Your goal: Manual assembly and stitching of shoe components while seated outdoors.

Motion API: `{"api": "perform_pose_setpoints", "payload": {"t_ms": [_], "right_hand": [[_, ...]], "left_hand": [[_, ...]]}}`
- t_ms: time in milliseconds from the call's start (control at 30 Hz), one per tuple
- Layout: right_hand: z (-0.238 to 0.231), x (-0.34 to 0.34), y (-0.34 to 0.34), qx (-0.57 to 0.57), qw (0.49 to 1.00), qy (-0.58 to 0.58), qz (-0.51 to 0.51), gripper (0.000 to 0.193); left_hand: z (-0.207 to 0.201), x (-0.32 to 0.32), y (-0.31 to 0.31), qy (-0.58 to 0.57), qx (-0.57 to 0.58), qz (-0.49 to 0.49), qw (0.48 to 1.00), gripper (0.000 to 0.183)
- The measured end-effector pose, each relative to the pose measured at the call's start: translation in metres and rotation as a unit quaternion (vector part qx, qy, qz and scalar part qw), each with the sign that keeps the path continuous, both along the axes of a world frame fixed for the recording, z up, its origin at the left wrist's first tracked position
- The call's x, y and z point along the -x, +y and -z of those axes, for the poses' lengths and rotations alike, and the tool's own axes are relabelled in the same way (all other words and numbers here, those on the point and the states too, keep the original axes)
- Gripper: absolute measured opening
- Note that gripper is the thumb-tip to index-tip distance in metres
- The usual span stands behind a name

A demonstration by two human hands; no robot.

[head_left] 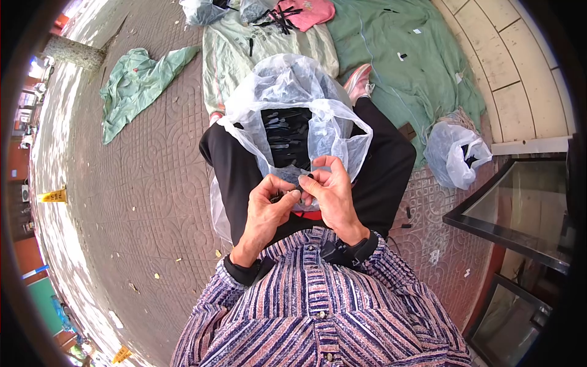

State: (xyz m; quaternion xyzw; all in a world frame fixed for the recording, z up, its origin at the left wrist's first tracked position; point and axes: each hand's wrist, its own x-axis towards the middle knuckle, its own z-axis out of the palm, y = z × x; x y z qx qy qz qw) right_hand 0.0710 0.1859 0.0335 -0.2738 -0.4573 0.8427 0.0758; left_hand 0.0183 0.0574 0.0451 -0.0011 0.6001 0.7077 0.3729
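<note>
Between my knees stands a clear plastic bag (247, 125), its mouth open toward me. Many slim black pieces (287, 137) lie stacked inside, some with shiny strips. Just on the near side of the bag's mouth, my left hand (267, 208) is closed with thumb and fingers pinched on a small dark piece, mostly hidden by the fingers. Close beside it, my right hand (333, 196) pinches a small black piece (310, 177) between thumb and forefinger. The fingertips of both hands nearly meet. What kind of part these pieces are cannot be made out.
A pale sack (226, 67) lies beyond the bag, with loose black strips (281, 18) and a pink cloth bag (313, 13). Green sheeting (422, 79) spreads right. Another plastic bag (451, 160) sits near a dark-framed glass panel (513, 196). A green cloth (137, 82) lies left.
</note>
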Motion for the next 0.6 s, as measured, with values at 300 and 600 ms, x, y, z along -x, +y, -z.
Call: {"api": "perform_pose_setpoints", "payload": {"t_ms": [300, 600], "right_hand": [[0.01, 0.005, 0.005, 0.059, 0.998, -0.019, 0.021, 0.037], [0.017, 0.003, -0.001, 0.01, 1.0, -0.024, -0.005, 0.037]], "left_hand": [[0.002, 0.002, 0.002, -0.039, -0.014, 0.006, 0.999, 0.013], [0.003, 0.007, -0.003, -0.077, 0.044, 0.047, 0.995, 0.015]]}}
